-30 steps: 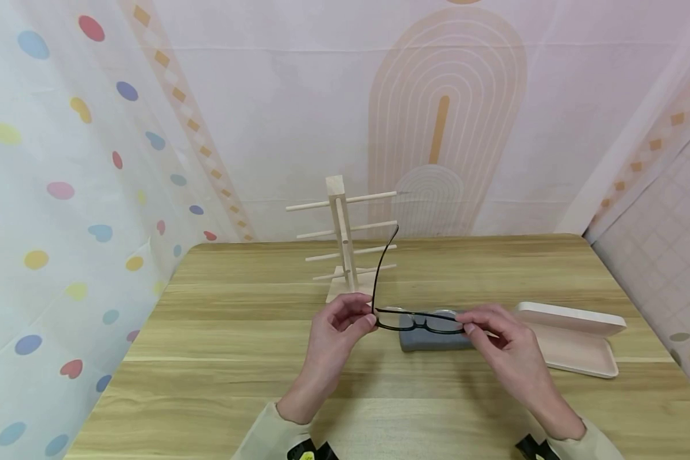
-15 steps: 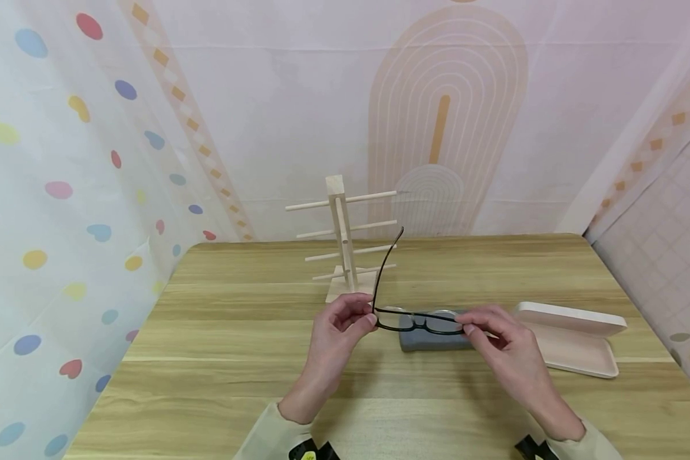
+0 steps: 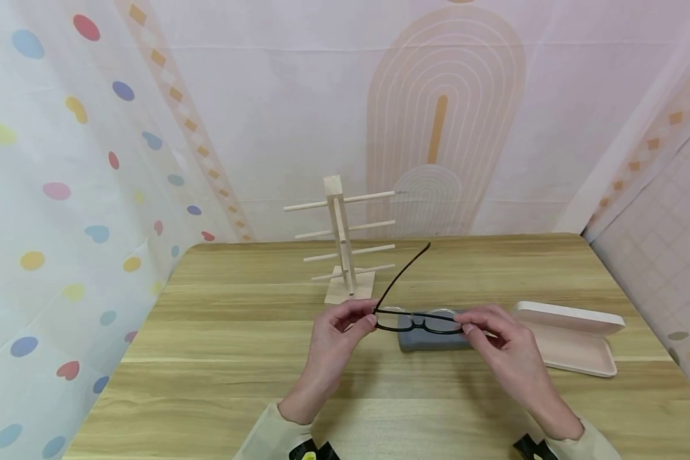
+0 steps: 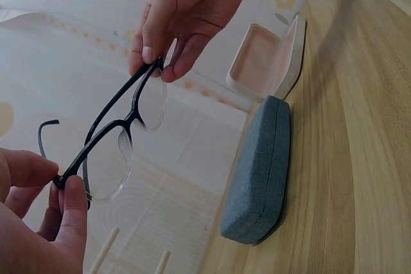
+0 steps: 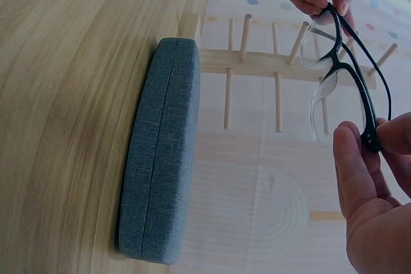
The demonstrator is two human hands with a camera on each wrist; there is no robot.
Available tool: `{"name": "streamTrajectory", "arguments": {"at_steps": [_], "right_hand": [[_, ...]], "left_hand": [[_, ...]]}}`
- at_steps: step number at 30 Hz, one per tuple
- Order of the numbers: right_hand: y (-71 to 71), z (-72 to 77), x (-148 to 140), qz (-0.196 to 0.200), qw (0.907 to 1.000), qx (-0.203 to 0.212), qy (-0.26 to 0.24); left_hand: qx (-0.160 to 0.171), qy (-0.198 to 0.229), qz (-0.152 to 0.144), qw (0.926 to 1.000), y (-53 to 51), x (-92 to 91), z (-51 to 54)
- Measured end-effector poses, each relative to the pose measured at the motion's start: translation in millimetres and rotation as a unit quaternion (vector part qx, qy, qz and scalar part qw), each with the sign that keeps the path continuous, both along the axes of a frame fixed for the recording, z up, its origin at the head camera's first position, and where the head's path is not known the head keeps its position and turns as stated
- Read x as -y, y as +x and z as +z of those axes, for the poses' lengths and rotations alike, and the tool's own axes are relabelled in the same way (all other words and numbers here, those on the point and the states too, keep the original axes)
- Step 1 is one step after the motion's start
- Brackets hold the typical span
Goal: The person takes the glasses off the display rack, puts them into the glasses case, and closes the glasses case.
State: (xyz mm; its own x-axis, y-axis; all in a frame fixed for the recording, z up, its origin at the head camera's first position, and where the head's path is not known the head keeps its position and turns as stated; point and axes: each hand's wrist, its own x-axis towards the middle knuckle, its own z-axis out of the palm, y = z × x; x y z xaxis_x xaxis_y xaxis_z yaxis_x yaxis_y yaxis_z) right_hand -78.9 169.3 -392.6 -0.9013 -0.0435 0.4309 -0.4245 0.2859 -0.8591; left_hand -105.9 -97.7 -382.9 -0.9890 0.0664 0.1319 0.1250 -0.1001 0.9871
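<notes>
A pair of black-rimmed eyeglasses (image 3: pixel 420 324) with clear lower rims is held above the table between both hands. My left hand (image 3: pixel 338 345) pinches the frame's left corner between thumb and fingers. At the opposite corner my right hand (image 3: pixel 508 354) pinches the frame the same way. One temple reaches up from the left corner and slants to the right, while the other lies folded along the frame. Behind and below the glasses is a blue-grey fabric glasses case (image 5: pixel 160 152), closed; in the head view the lenses partly cover it.
A wooden rack (image 3: pixel 342 243) with several horizontal pegs stands at the back of the table, left of the glasses. A white case (image 3: pixel 577 342) with pinkish lining lies at the right, its lid raised. Patterned cloth (image 3: pixel 264 115) hangs behind the wooden table (image 3: pixel 207 358).
The temple at the left corner has swung inward, its tip moving right and slightly down. Both hands keep their grip in nearly the same place.
</notes>
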Motion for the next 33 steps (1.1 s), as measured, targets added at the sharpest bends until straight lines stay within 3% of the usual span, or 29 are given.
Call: {"name": "streamTrajectory", "arguments": {"at_steps": [33], "right_hand": [[-1.7,-1.1,-0.8,-0.005,0.9999,0.009,0.006]], "left_hand": [[0.018,-0.05,0.0,0.9986,-0.2,-0.2,0.1]]}}
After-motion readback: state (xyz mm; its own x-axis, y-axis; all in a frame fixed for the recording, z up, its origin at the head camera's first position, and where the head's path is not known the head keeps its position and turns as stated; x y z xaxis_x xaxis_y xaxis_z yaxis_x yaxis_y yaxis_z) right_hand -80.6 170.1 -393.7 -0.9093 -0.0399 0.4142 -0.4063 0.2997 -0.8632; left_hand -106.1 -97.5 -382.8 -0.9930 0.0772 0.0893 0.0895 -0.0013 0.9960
